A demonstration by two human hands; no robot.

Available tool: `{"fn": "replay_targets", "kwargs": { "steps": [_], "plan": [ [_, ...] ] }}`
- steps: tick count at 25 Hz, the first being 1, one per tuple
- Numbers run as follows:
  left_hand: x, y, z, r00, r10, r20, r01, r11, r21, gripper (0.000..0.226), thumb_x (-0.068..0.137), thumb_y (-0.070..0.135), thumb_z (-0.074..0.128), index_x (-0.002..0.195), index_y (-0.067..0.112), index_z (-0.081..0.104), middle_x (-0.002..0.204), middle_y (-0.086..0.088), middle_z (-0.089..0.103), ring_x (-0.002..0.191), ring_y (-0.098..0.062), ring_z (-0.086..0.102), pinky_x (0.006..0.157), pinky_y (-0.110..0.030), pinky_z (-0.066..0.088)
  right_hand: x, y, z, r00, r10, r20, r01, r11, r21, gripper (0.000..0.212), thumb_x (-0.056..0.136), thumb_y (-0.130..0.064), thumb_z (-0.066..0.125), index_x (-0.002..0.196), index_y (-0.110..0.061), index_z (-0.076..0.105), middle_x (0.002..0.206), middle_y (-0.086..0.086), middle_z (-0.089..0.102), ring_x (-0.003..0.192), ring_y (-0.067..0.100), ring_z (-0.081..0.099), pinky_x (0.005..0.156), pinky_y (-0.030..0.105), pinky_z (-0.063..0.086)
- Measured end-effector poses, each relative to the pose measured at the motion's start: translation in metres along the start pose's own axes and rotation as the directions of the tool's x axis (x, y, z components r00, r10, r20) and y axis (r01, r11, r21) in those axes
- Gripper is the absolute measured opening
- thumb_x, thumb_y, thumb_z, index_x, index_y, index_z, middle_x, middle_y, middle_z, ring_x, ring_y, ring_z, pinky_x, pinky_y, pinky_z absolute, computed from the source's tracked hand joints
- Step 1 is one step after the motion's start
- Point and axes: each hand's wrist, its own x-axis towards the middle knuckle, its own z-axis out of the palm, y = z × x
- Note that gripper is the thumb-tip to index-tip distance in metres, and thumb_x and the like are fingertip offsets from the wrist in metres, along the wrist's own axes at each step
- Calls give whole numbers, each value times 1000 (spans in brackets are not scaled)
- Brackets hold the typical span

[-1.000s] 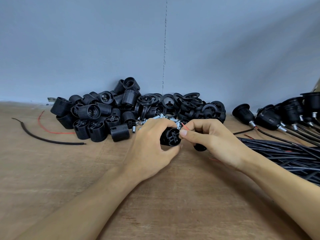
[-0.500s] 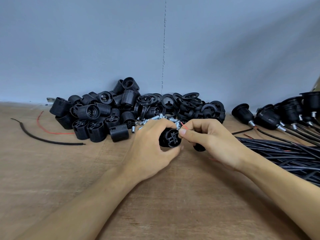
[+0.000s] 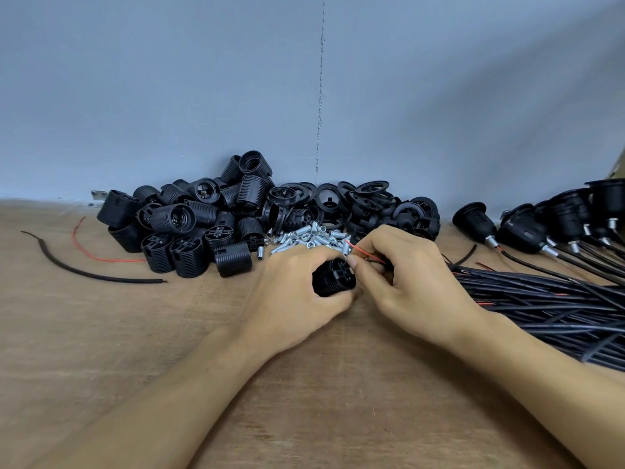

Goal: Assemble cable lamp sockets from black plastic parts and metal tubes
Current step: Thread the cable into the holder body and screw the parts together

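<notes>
My left hand (image 3: 297, 296) grips a black ribbed socket body (image 3: 333, 277) just above the wooden table, its terminal end facing my right hand. My right hand (image 3: 406, 275) pinches the cable's thin red wire (image 3: 362, 252) against that end, thumb tip touching the socket. Behind the hands lies a heap of small metal tubes (image 3: 311, 236). Further back are a pile of black socket bodies (image 3: 189, 225) and a pile of black rings and caps (image 3: 365, 204).
A bundle of black cables (image 3: 548, 296) spreads over the table at right, with assembled sockets (image 3: 554, 221) behind it. A loose black cable piece (image 3: 91, 274) and a red wire scrap (image 3: 101, 257) lie at left. A grey wall closes the back.
Both hands have stayed in place. My right fingers have shifted slightly on the red wire at the socket's end, and the wire shows more above them.
</notes>
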Motion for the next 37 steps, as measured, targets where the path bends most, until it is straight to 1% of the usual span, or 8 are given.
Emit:
{"fn": "replay_targets", "kwargs": {
  "steps": [4, 11, 20, 27, 30, 33, 35, 37],
  "plan": [
    [0, 2, -2, 998, -31, 61, 32, 999, -27, 33, 71, 56, 64, 93, 33, 72, 79, 15, 71, 77, -1, 64, 69, -30, 51, -2, 2, 1, 999, -45, 14, 45, 999, -25, 9, 95, -19, 64, 87, -16, 61, 77, -12, 49, 71, 6, 49, 65, 14, 37],
    [0, 1, -4, 988, -64, 141, 70, 997, -35, 37, 69, 56, 61, 99, 38, 72, 80, 21, 71, 75, 4, 63, 68, -25, 51, -4, 2, 5, 999, 21, 50, -24, 998, 55, 10, 93, -19, 65, 83, -17, 63, 72, -9, 54, 74, 10, 53, 64, 14, 38],
    [0, 2, -4, 987, -37, 158, 54, 993, -103, 35, 67, 55, 67, 97, 38, 72, 78, 25, 67, 66, 8, 58, 58, -9, 38, -7, 3, 8, 997, 78, -4, -78, 991, 113, 8, 94, -17, 65, 87, -18, 68, 76, -9, 59, 80, 10, 56, 68, 9, 38],
    [0, 0, -2, 987, -29, 156, 43, 995, -90, 34, 69, 52, 66, 99, 36, 72, 82, 22, 70, 72, 5, 61, 62, -14, 44, -7, 3, 6, 999, 40, 33, -41, 998, 36, 6, 95, -17, 64, 89, -15, 66, 76, -15, 51, 76, 0, 51, 68, 11, 36],
    [0, -2, -1, 987, -22, 157, 31, 998, -57, 40, 70, 55, 64, 104, 36, 72, 89, 17, 73, 84, 0, 65, 73, -25, 50, -5, 0, -1, 997, -6, 77, 7, 1000, -17, 8, 96, -17, 62, 89, -13, 63, 78, -10, 50, 72, 7, 47, 65, 17, 36],
    [0, -2, 2, 988, 14, 155, -21, 999, 47, 48, 72, 59, 59, 118, 44, 58, 92, 12, 73, 90, -4, 64, 81, -32, 50, -2, -7, -8, 983, -71, 170, 101, 980, -172, 12, 97, -18, 58, 87, -11, 57, 82, -3, 50, 73, 21, 51, 65, 38, 46],
    [-1, -2, 3, 989, 26, 145, -31, 999, 36, 53, 72, 59, 59, 123, 47, 51, 93, 12, 73, 90, -3, 63, 81, -25, 48, -3, -13, -7, 980, -71, 186, 113, 968, -223, 12, 97, -18, 56, 88, -12, 54, 84, 0, 51, 74, 26, 53, 65, 45, 47],
    [-1, -3, 2, 991, 8, 136, -6, 1000, -15, 49, 71, 57, 62, 119, 45, 60, 94, 13, 74, 91, 0, 63, 80, -17, 46, -4, -14, -6, 985, -41, 169, 75, 978, -196, 11, 97, -19, 57, 89, -11, 55, 86, 1, 54, 76, 26, 54, 68, 45, 47]
  ]
}}
